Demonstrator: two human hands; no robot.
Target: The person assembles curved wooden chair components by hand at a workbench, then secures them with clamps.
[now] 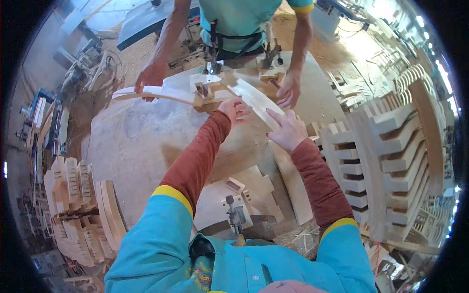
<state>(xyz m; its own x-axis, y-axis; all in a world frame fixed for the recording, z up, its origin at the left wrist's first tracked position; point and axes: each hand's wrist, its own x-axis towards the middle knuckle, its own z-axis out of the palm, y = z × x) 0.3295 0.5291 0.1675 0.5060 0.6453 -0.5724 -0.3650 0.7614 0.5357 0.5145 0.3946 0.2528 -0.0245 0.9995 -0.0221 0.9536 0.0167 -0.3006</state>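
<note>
A pale, slightly curved wooden board slants across the table's middle, its far end over a wooden jig. My right hand grips the board's near end, thumb and forefinger along its face. Beside the board's left edge is my left hand, fingers apart and a little blurred, holding nothing. Across the table a co-worker's hand holds a curved wooden piece that runs to the jig. The co-worker's other hand is just right of the board.
The round-cornered table carries a second jig with a toggle clamp near my body. Clamps stand at the far edge. Stacked slatted wooden parts rise at the right, and more wooden pieces are piled at the left.
</note>
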